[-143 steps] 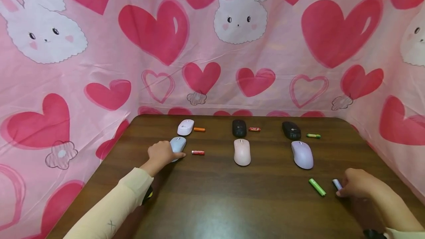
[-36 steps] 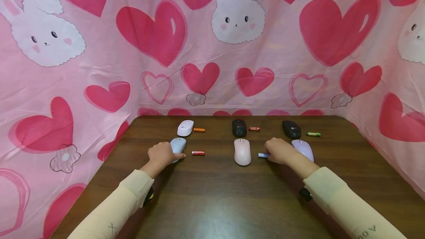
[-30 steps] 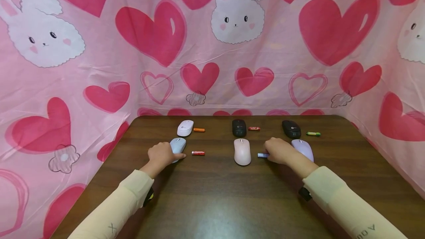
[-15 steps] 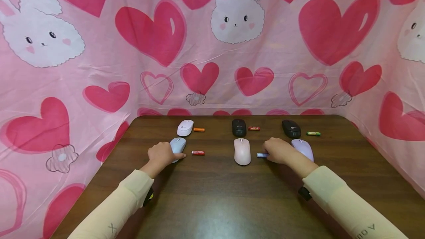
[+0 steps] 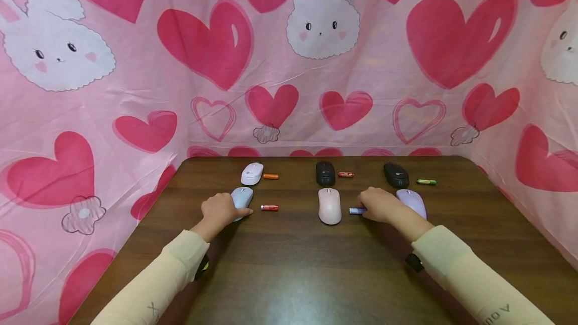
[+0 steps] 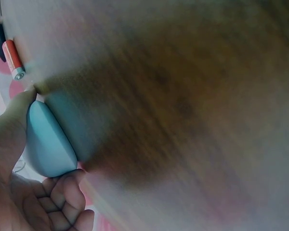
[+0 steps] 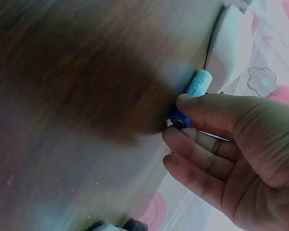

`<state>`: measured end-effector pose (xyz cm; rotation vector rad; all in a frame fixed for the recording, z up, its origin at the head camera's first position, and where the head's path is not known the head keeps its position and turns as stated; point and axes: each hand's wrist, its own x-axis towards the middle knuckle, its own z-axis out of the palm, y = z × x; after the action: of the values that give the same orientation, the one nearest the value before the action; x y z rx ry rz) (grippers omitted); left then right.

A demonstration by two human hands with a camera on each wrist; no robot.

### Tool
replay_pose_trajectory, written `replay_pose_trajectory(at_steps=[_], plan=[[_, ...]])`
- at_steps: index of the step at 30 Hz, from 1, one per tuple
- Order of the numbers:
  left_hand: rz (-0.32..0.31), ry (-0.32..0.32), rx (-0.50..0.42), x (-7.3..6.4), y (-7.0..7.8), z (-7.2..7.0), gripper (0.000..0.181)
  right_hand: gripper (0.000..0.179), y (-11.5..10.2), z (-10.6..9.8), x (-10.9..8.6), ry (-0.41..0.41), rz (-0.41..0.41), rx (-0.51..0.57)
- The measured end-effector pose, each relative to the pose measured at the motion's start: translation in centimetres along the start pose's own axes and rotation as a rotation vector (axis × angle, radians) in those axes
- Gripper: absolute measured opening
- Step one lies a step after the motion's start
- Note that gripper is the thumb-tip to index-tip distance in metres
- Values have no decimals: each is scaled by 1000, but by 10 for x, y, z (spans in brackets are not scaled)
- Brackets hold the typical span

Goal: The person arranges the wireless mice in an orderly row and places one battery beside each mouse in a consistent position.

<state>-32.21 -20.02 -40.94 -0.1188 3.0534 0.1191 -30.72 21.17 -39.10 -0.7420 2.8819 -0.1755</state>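
Observation:
My left hand (image 5: 221,213) grips a light blue computer mouse (image 5: 242,197) at the left of the table; thumb and fingers sit on either side of the mouse (image 6: 50,142) in the left wrist view. Right of it lies a red battery (image 5: 269,208). My right hand (image 5: 379,205) pinches a blue-and-white battery (image 5: 355,210) between thumb and fingers, just right of a pale pink mouse (image 5: 329,207). In the right wrist view the battery (image 7: 199,83) points toward that pink mouse (image 7: 231,53). A lilac mouse (image 5: 413,203) is partly hidden behind the right forearm.
Along the back stand a white mouse (image 5: 252,173) with an orange battery (image 5: 271,176), a black mouse (image 5: 325,173) with a red battery (image 5: 345,174), and another black mouse (image 5: 396,175) with a green battery (image 5: 426,182). Patterned pink cloth (image 5: 379,74) surrounds the wooden table (image 5: 289,270).
Since the earliest frame, my right hand has carried the blue-and-white battery from front right to beside the pink mouse. The front green battery is out of sight. Lately both hands stay nearly still.

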Motion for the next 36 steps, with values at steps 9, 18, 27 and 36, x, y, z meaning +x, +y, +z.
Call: replay_pose_trajectory(at_steps=[9,18,27,36], plan=[[1,-1,7,3,-1,2,81,12,-1,-2,-1,-3,-3,-6],[2,2,-4,2,-1,2,82,16,2,-9,-13,47,13,-8],[7,5,1,1,0,0,82,25,5,-28,-44,78,56,-10],[4,1,0,2,-1,2,82,19,19,-37,-85,89,125,34]])
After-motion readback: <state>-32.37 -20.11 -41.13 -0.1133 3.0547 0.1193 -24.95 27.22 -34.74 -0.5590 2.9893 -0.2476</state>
